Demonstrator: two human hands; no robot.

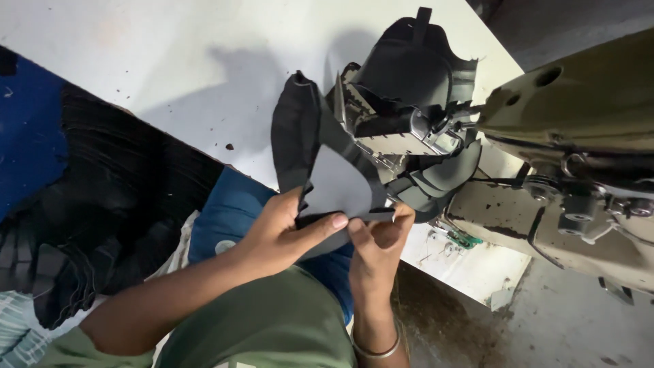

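The white table [170,61] fills the far side, speckled with dark crumbs. At the right stands the sewing machine [579,157], a pale, grimy body with its metal foot parts reaching left into the work. On the left lies a heap of black cut pieces [102,225], spilling over the near edge of the table beside a blue cloth [27,129].

Between my hands and the machine hangs the black shoe upper [409,102], its far part bunched against the machine's metal parts, its near part a grey-lined panel [337,184] with a black padded edge standing up on the left.

My left forearm comes up from the near left, wrist bent, and my left hand [279,235] cups under the panel with the thumb pressed flat across its near edge, pinching it against the fingers beneath. My right hand [375,252] rises straight from the near side, a thin bangle [375,351] on the wrist, thumb and forefinger nipped together on the same near edge just right of the left thumb, almost touching it.
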